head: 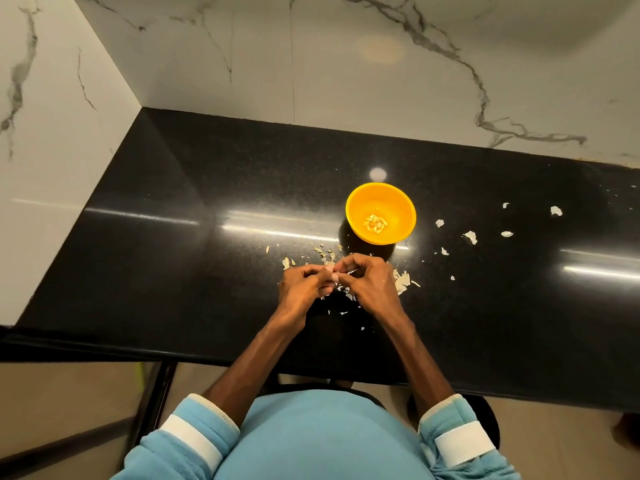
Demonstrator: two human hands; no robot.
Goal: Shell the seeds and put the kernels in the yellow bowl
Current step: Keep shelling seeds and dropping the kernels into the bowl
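Note:
A yellow bowl stands on the black countertop with several pale kernels at its bottom. Just in front of the bowl my left hand and my right hand meet, fingertips pinched together on one pale seed. Most of the seed is hidden by my fingers. Broken shell pieces lie under and beside my hands. More seeds or shell bits are scattered just left of the bowl.
White shell flakes are strewn over the counter to the right of the bowl. Marble walls close off the counter at the back and left. The counter's front edge runs just under my forearms, with a dark stool below.

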